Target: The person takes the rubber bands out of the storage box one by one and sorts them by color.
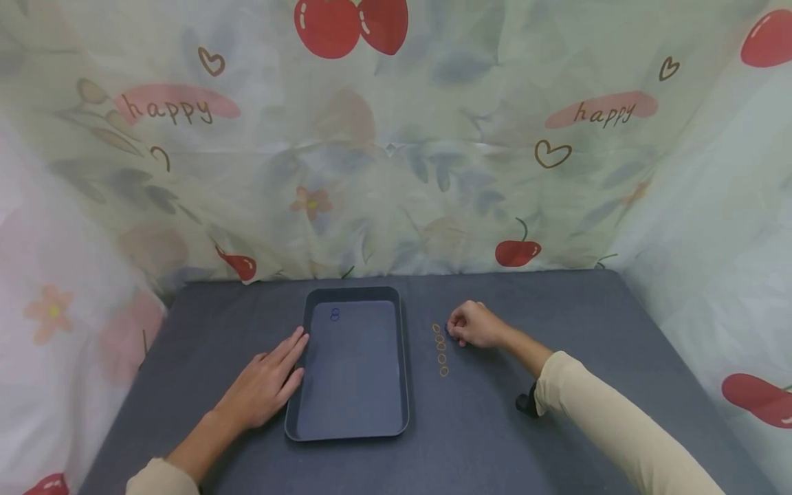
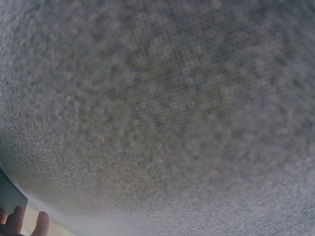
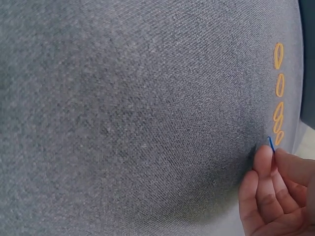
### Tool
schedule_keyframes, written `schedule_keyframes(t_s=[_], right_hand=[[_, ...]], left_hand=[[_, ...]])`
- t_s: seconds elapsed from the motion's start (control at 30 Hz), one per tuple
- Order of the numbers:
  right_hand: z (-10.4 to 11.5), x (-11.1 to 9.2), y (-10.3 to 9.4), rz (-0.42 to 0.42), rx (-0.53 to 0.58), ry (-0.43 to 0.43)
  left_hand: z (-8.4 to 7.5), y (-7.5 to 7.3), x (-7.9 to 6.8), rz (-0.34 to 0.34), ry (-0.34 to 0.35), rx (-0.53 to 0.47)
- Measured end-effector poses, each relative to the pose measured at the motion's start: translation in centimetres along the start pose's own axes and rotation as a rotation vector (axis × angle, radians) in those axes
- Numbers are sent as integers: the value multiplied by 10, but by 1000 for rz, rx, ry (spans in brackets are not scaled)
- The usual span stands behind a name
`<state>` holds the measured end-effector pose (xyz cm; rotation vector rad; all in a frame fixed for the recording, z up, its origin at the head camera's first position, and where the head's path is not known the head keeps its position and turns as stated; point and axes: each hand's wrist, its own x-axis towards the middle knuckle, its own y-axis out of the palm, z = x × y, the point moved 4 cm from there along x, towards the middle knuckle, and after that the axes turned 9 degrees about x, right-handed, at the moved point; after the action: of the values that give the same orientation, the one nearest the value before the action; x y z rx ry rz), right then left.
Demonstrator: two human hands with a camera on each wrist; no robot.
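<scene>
Between thumb and fingertip my right hand (image 1: 475,324) pinches a small blue rubber band (image 3: 271,143), just above the cloth. Beside it, a column of several yellow-orange rubber bands (image 1: 442,359) lies on the table; two of them touch or overlap. My left hand (image 1: 262,388) rests with straight fingers against the left rim of a dark rectangular tray (image 1: 405,385). Inside the tray, near its far left corner, lie two blue rubber bands (image 1: 335,315), touching each other. In the left wrist view only a few fingertips (image 2: 42,223) show at the lower left corner.
Dark grey cloth covers the table (image 1: 482,426). A patterned curtain (image 1: 396,206) with cherries and hearts hangs behind it and along both sides. A black wrist device (image 1: 527,402) sits at my right sleeve cuff.
</scene>
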<state>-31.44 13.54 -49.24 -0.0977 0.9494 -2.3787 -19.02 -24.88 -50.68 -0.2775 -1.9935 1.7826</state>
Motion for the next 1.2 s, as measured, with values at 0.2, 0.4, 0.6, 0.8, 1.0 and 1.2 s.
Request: schedule_keyframes(t_s=[0.2, 0.4, 0.6, 0.8, 1.0, 1.2], right_hand=[[1, 0, 3, 6, -19, -15], [4, -1, 2, 27, -33, -48], [7, 3, -5, 10, -23, -63], [26, 16, -15, -45, -17, -108], [52, 34, -18, -92, -42, -143], [82, 51, -4, -90, -31, -169]], left_hand=[[0, 0, 0, 1, -1, 0], [1, 0, 0, -2, -1, 0], [2, 1, -1, -2, -2, -3], [1, 1, -1, 3, -4, -19], [1, 0, -2, 5, -9, -34], [1, 1, -1, 2, -8, -32]])
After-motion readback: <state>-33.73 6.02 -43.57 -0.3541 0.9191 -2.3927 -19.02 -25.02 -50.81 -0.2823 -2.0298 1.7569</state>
